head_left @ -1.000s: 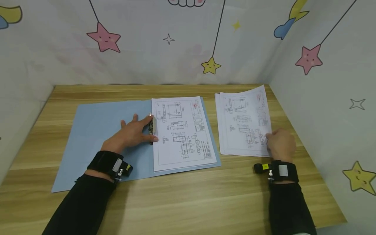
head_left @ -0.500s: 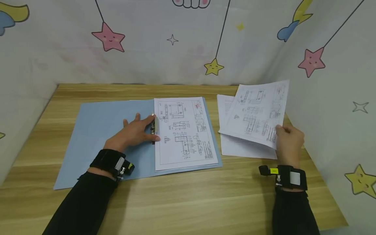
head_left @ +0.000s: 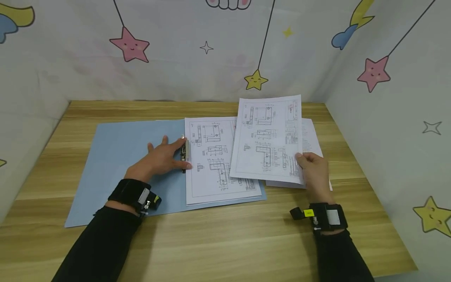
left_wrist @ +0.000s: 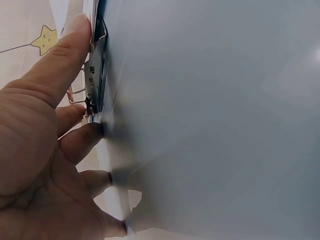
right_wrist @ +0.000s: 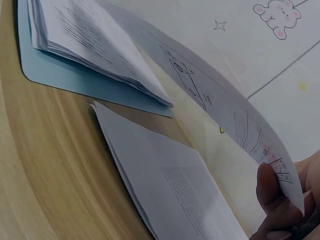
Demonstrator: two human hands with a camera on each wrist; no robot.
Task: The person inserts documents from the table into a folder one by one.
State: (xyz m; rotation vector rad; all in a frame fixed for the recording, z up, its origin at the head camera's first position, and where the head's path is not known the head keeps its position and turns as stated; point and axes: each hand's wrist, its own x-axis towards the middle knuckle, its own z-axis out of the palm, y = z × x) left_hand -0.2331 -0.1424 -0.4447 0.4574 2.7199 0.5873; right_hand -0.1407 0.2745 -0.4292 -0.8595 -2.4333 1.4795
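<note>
A blue folder lies spread out on the table, its right side covered by a stack of printed drawings. My left hand rests at the metal clip along the stack's left edge, thumb and index finger stretched over it. The left wrist view shows the thumb along the clip. My right hand pinches one drawing sheet by its lower right edge. That sheet hangs raised and curved in the right wrist view, overlapping part of the folder's stack in the head view.
Under the held sheet, partly hidden, a second pile of printed pages lies right of the folder; text shows on it. The wooden table meets walls covered with a star-patterned sheet at the back and right.
My right hand has lifted the top drawing sheet off the right pile and carried it left over the folder's stack, uncovering a text page beneath. The left hand stays at the clip.
</note>
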